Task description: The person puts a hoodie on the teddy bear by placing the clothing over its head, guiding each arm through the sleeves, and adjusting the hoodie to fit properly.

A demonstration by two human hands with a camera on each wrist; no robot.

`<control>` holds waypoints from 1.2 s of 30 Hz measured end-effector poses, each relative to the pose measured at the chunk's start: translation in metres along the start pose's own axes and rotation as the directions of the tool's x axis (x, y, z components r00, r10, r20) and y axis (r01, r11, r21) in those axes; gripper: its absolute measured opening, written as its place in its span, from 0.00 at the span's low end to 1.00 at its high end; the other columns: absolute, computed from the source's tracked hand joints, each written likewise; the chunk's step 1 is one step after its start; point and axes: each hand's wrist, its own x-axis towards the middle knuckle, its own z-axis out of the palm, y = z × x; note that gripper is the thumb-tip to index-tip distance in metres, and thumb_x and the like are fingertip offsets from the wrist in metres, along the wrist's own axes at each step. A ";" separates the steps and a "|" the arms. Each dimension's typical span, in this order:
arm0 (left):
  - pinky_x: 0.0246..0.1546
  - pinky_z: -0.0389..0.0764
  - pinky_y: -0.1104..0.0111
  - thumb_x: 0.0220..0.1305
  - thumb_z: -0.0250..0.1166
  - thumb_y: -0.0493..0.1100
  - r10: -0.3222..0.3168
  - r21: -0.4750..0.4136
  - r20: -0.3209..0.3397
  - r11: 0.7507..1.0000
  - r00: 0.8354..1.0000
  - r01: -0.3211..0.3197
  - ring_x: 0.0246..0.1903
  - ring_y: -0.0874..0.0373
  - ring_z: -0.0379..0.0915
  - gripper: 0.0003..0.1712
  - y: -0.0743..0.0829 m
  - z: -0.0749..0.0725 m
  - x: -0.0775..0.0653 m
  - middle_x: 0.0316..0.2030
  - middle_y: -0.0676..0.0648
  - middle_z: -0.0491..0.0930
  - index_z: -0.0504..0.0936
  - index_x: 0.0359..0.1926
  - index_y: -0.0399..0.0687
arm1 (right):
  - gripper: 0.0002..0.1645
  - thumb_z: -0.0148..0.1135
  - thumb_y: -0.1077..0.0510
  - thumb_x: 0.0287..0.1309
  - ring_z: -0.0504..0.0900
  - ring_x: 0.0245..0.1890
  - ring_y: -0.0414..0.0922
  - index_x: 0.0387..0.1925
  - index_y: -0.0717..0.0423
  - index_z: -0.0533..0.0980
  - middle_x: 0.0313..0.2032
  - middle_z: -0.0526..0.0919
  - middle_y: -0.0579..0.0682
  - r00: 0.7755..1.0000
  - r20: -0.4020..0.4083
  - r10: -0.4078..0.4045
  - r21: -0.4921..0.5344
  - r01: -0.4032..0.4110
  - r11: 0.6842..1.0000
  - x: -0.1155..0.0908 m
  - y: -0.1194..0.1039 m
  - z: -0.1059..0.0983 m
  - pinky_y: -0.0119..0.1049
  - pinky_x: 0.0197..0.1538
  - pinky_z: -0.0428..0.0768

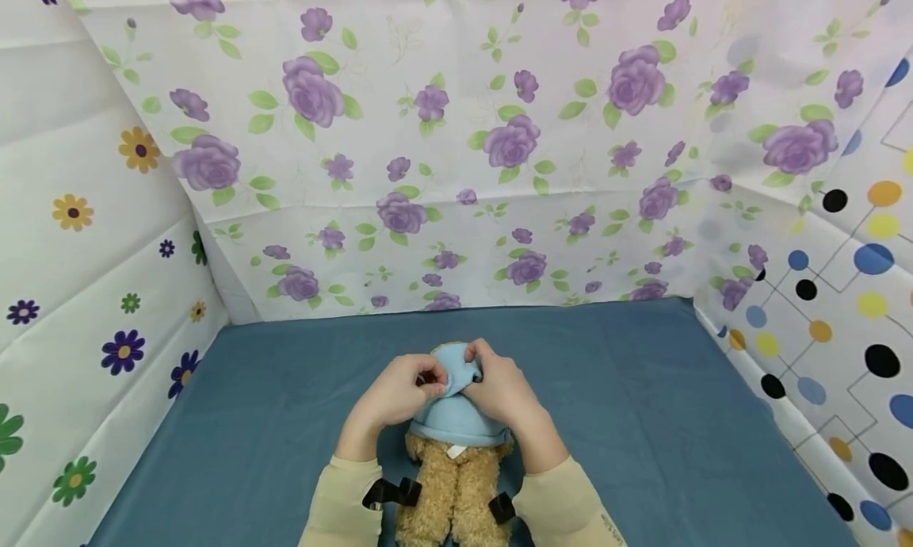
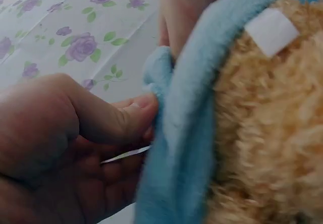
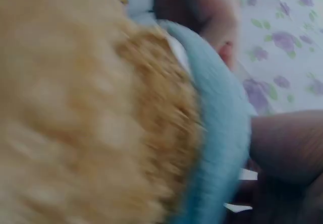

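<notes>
A curly tan plush toy (image 1: 433, 495) lies on the blue cloth with its legs toward me. Soft light-blue fabric clothing (image 1: 460, 420) wraps its upper part, and a small white tag (image 2: 272, 31) shows just below the hem. My left hand (image 1: 401, 390) pinches a fold of the blue fabric between thumb and fingers. Opposite it, my right hand (image 1: 502, 382) grips the same raised fold from the right side. In the right wrist view, the fur and blue hem (image 3: 222, 118) hide much of the right fingers. The toy's head is hidden.
Dark blue cloth (image 1: 285, 420) covers the table under the toy. A white sheet with purple roses (image 1: 399, 127) hangs behind it. Flowered fabric (image 1: 93, 293) borders the left side, and dotted fabric (image 1: 834, 357) borders the right. Black straps (image 1: 392, 493) sit at both wrists.
</notes>
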 end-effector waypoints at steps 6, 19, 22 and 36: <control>0.30 0.72 0.60 0.83 0.61 0.44 -0.132 -0.139 -0.142 0.984 0.981 0.112 0.25 0.53 0.71 0.08 -0.007 0.003 0.006 0.30 0.48 0.80 0.83 0.55 0.49 | 0.21 0.64 0.49 0.79 0.81 0.32 0.48 0.66 0.45 0.74 0.39 0.80 0.51 0.995 0.094 -0.044 0.196 0.024 0.980 -0.003 0.012 -0.030 0.45 0.35 0.80; 0.31 0.71 0.62 0.74 0.72 0.43 -0.056 -0.011 -0.231 0.998 0.971 0.055 0.28 0.55 0.71 0.23 -0.006 0.018 0.015 0.33 0.48 0.77 0.80 0.66 0.45 | 0.17 0.69 0.52 0.75 0.80 0.38 0.44 0.60 0.50 0.81 0.45 0.80 0.49 0.992 -0.124 0.008 0.021 -0.005 1.000 0.003 0.010 -0.012 0.44 0.39 0.81; 0.39 0.75 0.57 0.72 0.74 0.43 -0.046 0.037 -0.284 0.998 0.958 0.059 0.39 0.51 0.73 0.29 -0.007 0.021 0.017 0.46 0.42 0.77 0.78 0.69 0.41 | 0.22 0.67 0.53 0.76 0.79 0.42 0.46 0.66 0.51 0.79 0.57 0.78 0.54 0.992 -0.123 -0.008 0.020 0.011 1.000 0.005 0.012 -0.010 0.46 0.42 0.80; 0.54 0.79 0.48 0.70 0.76 0.42 -0.085 0.077 -0.274 0.991 0.958 0.110 0.54 0.44 0.76 0.31 -0.008 0.020 0.017 0.56 0.39 0.78 0.77 0.70 0.37 | 0.34 0.66 0.53 0.77 0.80 0.58 0.57 0.77 0.57 0.69 0.71 0.69 0.61 0.999 -0.004 -0.042 0.067 0.042 0.997 0.010 0.020 -0.008 0.55 0.53 0.82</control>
